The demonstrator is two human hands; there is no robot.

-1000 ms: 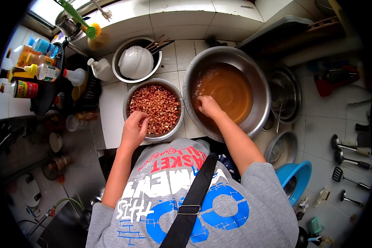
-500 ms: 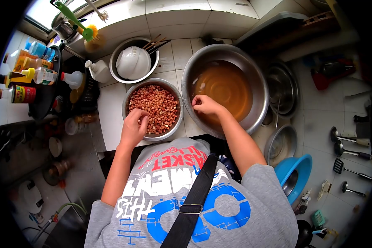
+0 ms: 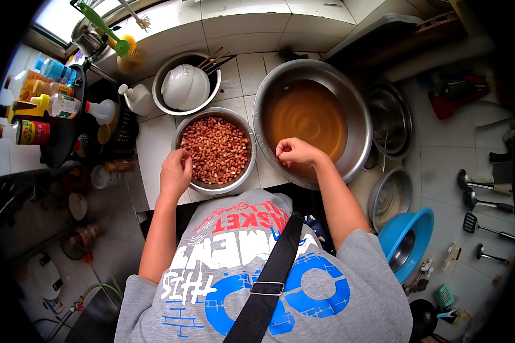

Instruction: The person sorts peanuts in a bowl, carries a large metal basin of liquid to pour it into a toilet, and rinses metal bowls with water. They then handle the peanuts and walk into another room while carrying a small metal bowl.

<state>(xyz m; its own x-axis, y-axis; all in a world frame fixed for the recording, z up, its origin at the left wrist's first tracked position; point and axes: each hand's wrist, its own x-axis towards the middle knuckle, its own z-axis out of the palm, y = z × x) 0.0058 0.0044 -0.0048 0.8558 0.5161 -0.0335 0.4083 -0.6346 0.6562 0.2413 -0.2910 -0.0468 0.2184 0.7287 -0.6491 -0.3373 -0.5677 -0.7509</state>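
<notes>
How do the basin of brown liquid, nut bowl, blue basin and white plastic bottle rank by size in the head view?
Largest to smallest, as they look:
1. basin of brown liquid
2. nut bowl
3. blue basin
4. white plastic bottle
The blue basin sits off to one side, so its true rank is unsure.

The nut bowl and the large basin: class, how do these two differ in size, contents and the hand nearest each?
Size: the nut bowl is narrower; the large basin is wider.
Contents: the bowl holds reddish nuts; the basin holds brownish liquid.
Hands: the left hand is at the bowl's rim; the right hand is over the basin.
Shared: both are round, greyish and metal-looking.
</notes>
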